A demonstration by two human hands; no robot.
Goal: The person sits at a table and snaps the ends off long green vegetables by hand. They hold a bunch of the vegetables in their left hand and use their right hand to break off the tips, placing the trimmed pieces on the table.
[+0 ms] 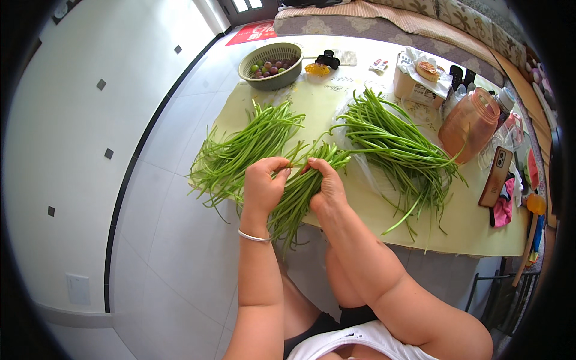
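Observation:
Both my hands meet over the near edge of the table. My right hand (329, 187) is closed around a bunch of long thin green vegetable stems (300, 195), whose lower ends hang past the table edge. My left hand (265, 185), with a silver bangle at the wrist, pinches thumb and finger on a stem end beside that bunch. Left of my hands lies a loose pile of the same stems (246, 144). A larger heap of stems (390, 144) spreads to the right, partly on a clear plastic bag (364, 165).
At the back stand a basket (255, 75) of grapes, a black hair clip (327, 59) and a box (411, 90) with a round pastry on top. To the right are a pinkish plastic jug (471, 123), a phone (496, 174) and a pink-and-black cloth (503, 207). A patterned sofa runs behind.

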